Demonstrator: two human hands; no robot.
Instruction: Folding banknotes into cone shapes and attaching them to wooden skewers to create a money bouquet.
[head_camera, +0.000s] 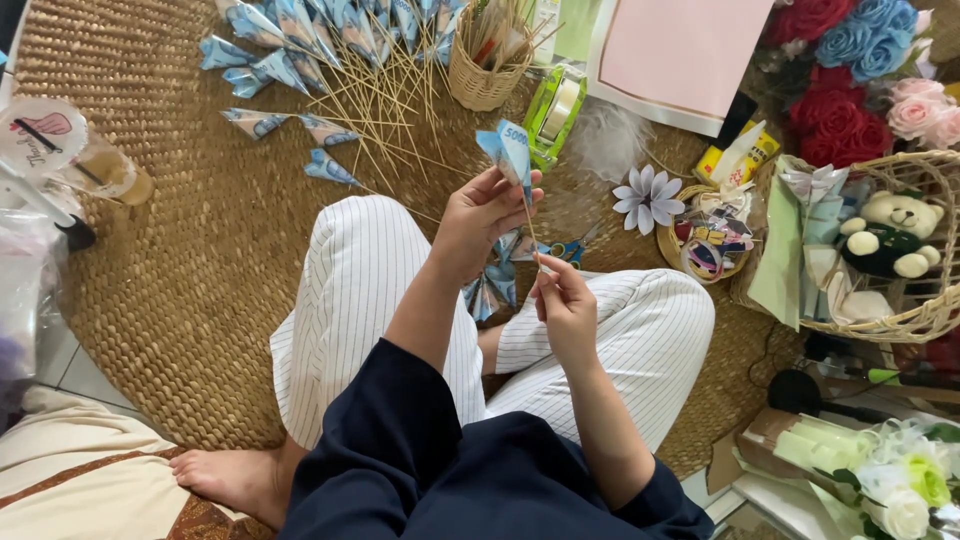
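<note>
I sit cross-legged on a round woven mat (170, 260). My left hand (482, 218) pinches a blue paper folded into a cone (510, 152) at the top of a thin wooden skewer (531, 232). My right hand (563, 305) holds the skewer's lower end between thumb and fingers. More folded blue cones (495, 282) lie on the mat between my knees. A fan of finished blue cones on skewers (330, 60) lies spread on the mat ahead of me.
A small woven cup of skewers (485, 75) and a green tape dispenser (556, 105) stand beyond my hands. Right: a paper flower (647, 197), a small basket of tape rolls (712, 245), a wicker basket with a teddy bear (895, 232), fabric roses (860, 70), a pink sheet (680, 50).
</note>
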